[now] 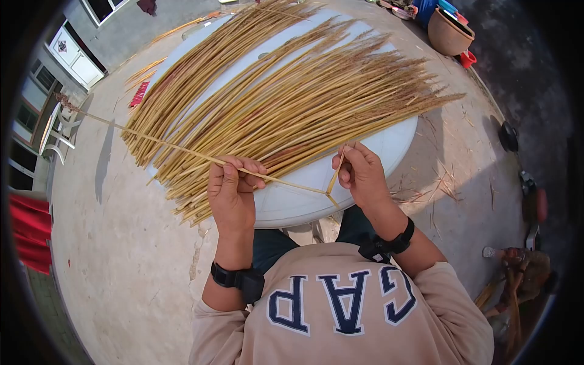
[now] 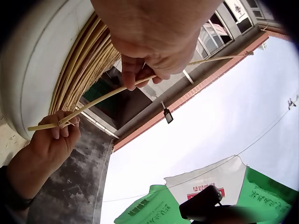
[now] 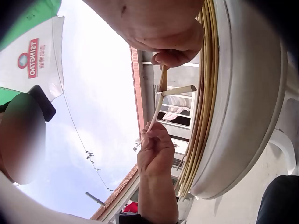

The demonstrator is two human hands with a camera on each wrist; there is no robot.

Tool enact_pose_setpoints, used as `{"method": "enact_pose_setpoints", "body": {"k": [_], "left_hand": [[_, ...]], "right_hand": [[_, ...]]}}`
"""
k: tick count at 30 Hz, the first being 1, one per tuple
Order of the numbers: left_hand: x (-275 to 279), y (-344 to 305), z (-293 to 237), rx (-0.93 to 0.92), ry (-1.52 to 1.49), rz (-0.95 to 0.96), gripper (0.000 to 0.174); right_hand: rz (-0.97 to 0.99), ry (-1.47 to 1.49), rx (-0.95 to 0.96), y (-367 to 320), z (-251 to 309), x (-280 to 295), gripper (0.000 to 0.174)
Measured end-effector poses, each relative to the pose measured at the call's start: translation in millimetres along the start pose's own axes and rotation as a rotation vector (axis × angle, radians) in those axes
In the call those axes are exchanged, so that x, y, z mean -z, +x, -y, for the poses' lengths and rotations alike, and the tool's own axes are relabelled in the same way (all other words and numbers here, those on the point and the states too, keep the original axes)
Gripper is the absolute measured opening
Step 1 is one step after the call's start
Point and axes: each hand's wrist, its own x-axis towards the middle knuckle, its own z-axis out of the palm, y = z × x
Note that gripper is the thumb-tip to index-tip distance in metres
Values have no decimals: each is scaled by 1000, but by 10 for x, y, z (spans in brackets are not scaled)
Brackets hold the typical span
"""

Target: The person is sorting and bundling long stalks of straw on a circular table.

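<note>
A long thin straw-coloured stalk with a feathery tip slants across the head view. My left hand pinches it between thumb and fingers, partway along, near the table's front edge. My right hand pinches a short yellowish strip that meets the stalk near its thick end. A pale stub of the stalk juts out past that joint in the right wrist view. Just beyond both hands, many similar stalks lie side by side, feathery tips toward the far right.
The stalks lie on a round white table. A white plastic chair stands at left. A brown clay pot and red bucket are at far right. Dry scraps litter the ground; another person appears at lower right.
</note>
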Motion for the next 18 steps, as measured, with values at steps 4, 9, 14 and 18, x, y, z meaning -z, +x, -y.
{"method": "enact_pose_setpoints", "body": {"k": [4, 9, 14, 18], "left_hand": [[145, 40, -40, -52, -113, -178, 17], [184, -9, -91, -55, -89, -260, 17], [174, 60, -87, -68, -108, -221, 17], [99, 41, -8, -59, -139, -210, 17]], "right_hand": [[-268, 246, 216, 32, 131, 170, 13], [-350, 734, 579, 85, 755, 1183, 29], [-113, 491, 321, -49, 742, 967, 34], [261, -258, -70, -268, 246, 39, 21]]}}
